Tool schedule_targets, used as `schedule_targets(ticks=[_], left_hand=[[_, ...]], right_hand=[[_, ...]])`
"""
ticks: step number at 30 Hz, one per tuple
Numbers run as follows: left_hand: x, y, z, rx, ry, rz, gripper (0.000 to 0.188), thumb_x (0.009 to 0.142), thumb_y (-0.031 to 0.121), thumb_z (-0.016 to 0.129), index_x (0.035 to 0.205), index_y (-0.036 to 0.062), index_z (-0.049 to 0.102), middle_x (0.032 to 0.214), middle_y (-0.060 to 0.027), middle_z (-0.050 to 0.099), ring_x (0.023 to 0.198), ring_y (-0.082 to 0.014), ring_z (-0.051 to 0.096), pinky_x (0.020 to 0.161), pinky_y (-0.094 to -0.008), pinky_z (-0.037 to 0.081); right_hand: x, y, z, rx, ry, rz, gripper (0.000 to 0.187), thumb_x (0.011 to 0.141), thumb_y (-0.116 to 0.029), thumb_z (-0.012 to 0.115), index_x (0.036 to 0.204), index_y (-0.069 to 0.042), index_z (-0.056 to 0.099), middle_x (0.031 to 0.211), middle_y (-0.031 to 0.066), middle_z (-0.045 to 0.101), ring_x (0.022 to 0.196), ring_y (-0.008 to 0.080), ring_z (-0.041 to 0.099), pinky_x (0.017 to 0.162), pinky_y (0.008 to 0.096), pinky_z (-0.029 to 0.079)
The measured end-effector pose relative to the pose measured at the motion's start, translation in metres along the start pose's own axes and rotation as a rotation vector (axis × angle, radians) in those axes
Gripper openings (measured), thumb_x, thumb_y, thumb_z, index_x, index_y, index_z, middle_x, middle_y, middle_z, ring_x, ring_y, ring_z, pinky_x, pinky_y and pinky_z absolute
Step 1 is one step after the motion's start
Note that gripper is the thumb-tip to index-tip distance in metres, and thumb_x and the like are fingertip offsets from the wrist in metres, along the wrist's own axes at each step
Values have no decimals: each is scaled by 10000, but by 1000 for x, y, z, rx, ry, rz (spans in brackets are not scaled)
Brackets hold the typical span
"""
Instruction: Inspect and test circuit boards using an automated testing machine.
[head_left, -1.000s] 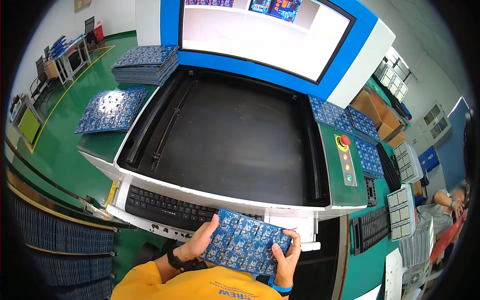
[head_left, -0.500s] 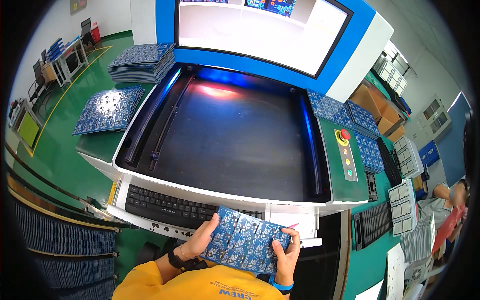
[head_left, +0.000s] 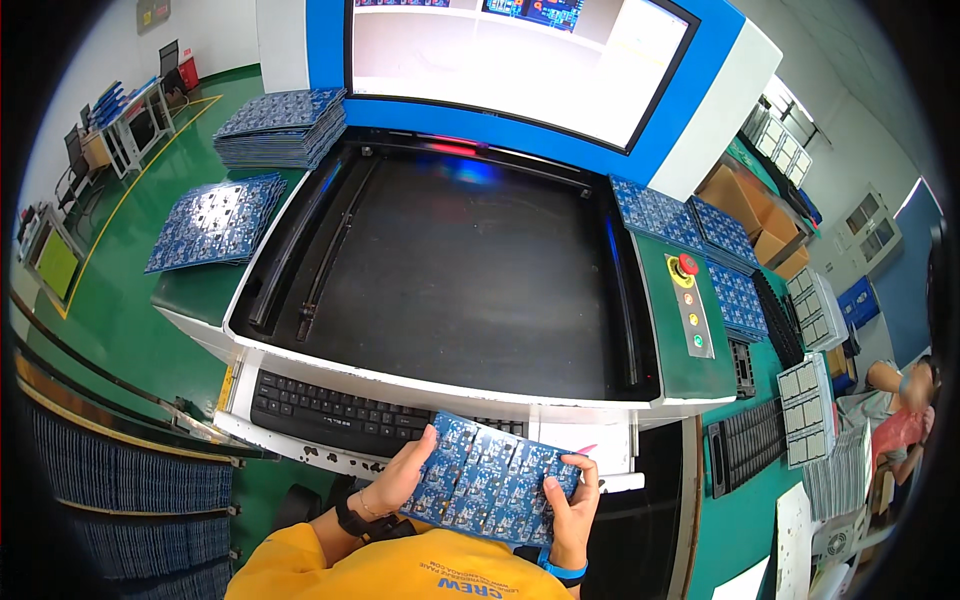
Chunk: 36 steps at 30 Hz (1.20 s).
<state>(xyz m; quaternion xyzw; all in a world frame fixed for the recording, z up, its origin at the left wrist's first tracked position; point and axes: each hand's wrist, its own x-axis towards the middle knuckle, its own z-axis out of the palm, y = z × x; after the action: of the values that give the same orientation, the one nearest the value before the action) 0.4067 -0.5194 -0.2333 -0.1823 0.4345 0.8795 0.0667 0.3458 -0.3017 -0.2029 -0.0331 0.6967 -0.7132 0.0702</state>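
Observation:
A blue circuit board panel [head_left: 492, 480], covered in small parts, is held tilted in front of my body. My left hand [head_left: 400, 476] grips its left edge, the fingers running behind it. At the right edge my right hand [head_left: 574, 510] clasps the panel, thumb on its face and fingertips over the top corner. Just beyond the panel lies a black keyboard [head_left: 335, 412] on a pull-out tray, partly covered by the panel. Farther away is the machine's black recessed bed [head_left: 460, 280], with nothing lying on it.
Stacks of blue circuit boards [head_left: 280, 130] stand left of the bed, more boards [head_left: 655, 215] to its right. A red emergency button [head_left: 684, 266] sits on the right panel. Behind is a large screen [head_left: 520, 60]. Racked boards [head_left: 130, 480] fill the lower left. Another person's hand [head_left: 912, 388] is far right.
The blue and red light over the machine bed has dimmed and shifted toward its back edge. My hands and the panel have hardly moved. The other person's hand and the red item have shifted slightly.

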Motion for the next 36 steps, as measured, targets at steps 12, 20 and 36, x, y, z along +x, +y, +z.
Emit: schedule_targets(ticks=[12,20,36], left_hand=[[0,-3,-2,-6,-14,-4,537,992,464,308,1002,10,596,980,-3,618,874,-52,541,835,-208,413],[-2,0,-1,-3,-1,2,546,990,469,310,1037,5,595,1005,-15,626,898,-62,553,848,-212,418],[0,-1,-6,22,-36,3,541,1008,410,265,1207,-19,528,1154,-73,612,994,-121,597,887,-245,462]], right_hand=[[-1,1,-2,-20,5,-6,317,785,-84,672,1056,-35,515,969,57,522,914,127,458,847,253,369],[-1,4,0,-4,6,4,313,783,-86,675,1050,-36,521,971,56,526,922,132,457,855,258,364],[-1,5,-1,-34,10,-2,303,783,-86,673,1044,-39,525,974,58,531,927,132,460,860,259,361]])
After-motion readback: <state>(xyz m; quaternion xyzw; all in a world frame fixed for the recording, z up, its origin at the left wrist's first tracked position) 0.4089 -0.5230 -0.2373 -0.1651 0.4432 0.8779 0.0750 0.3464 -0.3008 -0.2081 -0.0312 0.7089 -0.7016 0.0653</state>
